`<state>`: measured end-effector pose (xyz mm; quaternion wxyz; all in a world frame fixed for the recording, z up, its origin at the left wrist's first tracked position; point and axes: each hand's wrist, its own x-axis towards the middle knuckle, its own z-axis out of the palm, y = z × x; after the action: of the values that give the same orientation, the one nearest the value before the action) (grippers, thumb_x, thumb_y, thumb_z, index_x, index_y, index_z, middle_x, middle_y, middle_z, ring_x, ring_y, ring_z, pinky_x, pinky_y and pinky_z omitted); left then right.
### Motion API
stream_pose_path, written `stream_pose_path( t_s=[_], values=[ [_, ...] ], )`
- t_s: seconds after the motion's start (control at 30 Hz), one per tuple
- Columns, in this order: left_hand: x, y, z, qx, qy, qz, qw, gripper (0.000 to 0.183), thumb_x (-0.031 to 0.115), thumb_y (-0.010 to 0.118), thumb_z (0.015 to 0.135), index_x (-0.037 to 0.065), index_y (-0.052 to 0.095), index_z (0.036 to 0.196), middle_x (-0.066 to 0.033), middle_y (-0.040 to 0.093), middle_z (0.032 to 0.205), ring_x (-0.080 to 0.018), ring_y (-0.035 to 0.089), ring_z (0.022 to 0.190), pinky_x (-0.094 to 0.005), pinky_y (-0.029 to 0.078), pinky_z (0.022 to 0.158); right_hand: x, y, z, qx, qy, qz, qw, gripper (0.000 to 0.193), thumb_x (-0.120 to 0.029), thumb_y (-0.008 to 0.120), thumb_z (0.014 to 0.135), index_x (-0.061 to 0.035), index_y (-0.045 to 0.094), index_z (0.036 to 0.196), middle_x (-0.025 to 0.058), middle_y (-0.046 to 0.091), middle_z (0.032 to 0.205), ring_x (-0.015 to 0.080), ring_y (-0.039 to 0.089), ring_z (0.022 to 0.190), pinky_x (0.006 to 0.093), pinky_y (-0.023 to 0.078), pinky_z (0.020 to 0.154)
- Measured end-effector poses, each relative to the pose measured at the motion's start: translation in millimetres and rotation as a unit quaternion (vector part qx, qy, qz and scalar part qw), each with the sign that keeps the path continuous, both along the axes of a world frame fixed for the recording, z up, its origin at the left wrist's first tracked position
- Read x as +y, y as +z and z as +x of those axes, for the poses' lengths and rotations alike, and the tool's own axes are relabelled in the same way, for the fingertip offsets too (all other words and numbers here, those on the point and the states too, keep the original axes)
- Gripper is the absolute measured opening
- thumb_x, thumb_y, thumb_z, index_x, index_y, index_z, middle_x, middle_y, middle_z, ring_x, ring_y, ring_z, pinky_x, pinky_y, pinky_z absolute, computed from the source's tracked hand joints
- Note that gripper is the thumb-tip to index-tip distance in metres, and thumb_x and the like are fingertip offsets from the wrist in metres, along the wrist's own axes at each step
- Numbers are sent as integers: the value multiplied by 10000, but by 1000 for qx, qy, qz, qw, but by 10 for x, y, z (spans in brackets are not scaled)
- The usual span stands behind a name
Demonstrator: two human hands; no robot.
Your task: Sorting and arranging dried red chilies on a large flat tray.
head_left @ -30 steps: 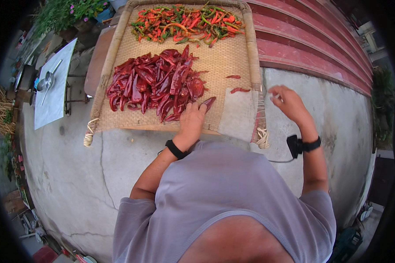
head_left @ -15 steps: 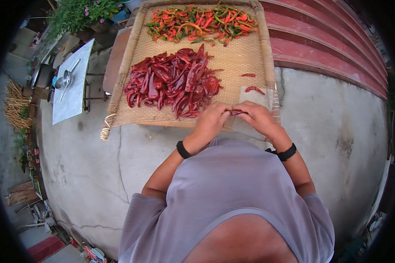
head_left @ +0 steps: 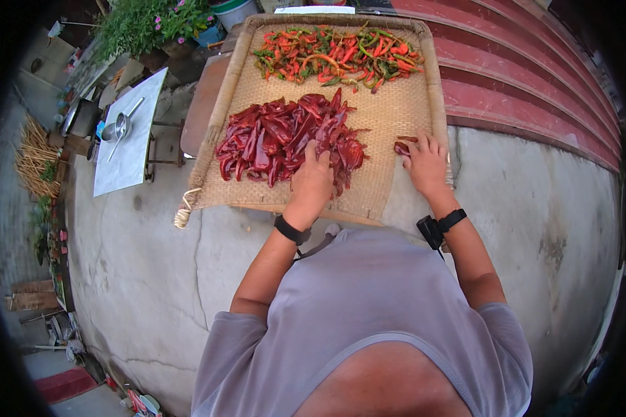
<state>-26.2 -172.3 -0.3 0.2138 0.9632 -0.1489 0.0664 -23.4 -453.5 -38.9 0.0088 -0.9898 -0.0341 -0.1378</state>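
Note:
A heap of dark red dried chili peppers (head_left: 264, 139) lies on the left half of a woven mat tray (head_left: 389, 101). My left hand (head_left: 313, 182) rests at the heap's near right edge, its fingers stretched apart and touching the peppers; its palm side is hidden. By the tray's right side, my right hand (head_left: 428, 167) has its thumb and a finger closed on a dark red chili pepper (head_left: 400, 148). Its other fingers are spread over the mat and cover part of what lies below.
Smaller orange, red and green peppers (head_left: 337, 55) spread along the tray's far end. To the left stands a pale table (head_left: 115, 167) with a metal ladle (head_left: 123, 125). Red corrugated panels (head_left: 515, 83) are at the right, and potted flowers (head_left: 177, 28) grow behind.
My hands were together at the tray's near edge with one pepper between them. They have parted: the left to the heap, the right forward with a pepper. The view has shifted slightly.

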Motion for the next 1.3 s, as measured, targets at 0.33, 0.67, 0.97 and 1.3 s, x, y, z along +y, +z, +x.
stream_pose_path(
  t_s=[0.33, 0.67, 0.97, 1.3],
  values=[
    [3, -83, 106, 6, 37, -81, 996, 244, 120, 697, 839, 75, 689, 1079, -115, 558, 1097, -326, 635, 948, -429, 528, 779, 193, 275, -54, -6, 22, 184, 983, 395, -301, 689, 875, -104, 643, 1215, 132, 561, 1279, 320, 483, 1213, 456, 373, 1014],
    [-153, 310, 5, 46, -142, -283, 948, 99, -17, 629, 835, 43, 663, 906, -104, 604, 932, -307, 596, 927, -393, 489, 792, 552, 602, 7, 183, 231, 389, 873, 333, -183, 630, 951, -39, 609, 1250, 144, 648, 1172, 238, 653, 1042, 351, 514, 860],
    [11, 329, 149, -93, -70, -164, 980, 186, -3, 670, 831, 53, 670, 1008, -104, 622, 1072, -308, 553, 1040, -387, 447, 916, 362, 483, 59, 76, 139, 355, 921, 256, -168, 578, 950, -115, 670, 1183, 159, 666, 1080, 358, 651, 958, 406, 517, 815],
    [225, 47, 569, -93, 43, 75, 992, 445, 140, 714, 825, 99, 629, 1260, -106, 653, 1094, -322, 555, 1065, -460, 443, 858, -25, -32, 123, 49, 0, 1, 999, 473, -416, 636, 899, -129, 646, 1275, 96, 564, 1354, 303, 433, 1300, 514, 249, 1118]
  ],
)
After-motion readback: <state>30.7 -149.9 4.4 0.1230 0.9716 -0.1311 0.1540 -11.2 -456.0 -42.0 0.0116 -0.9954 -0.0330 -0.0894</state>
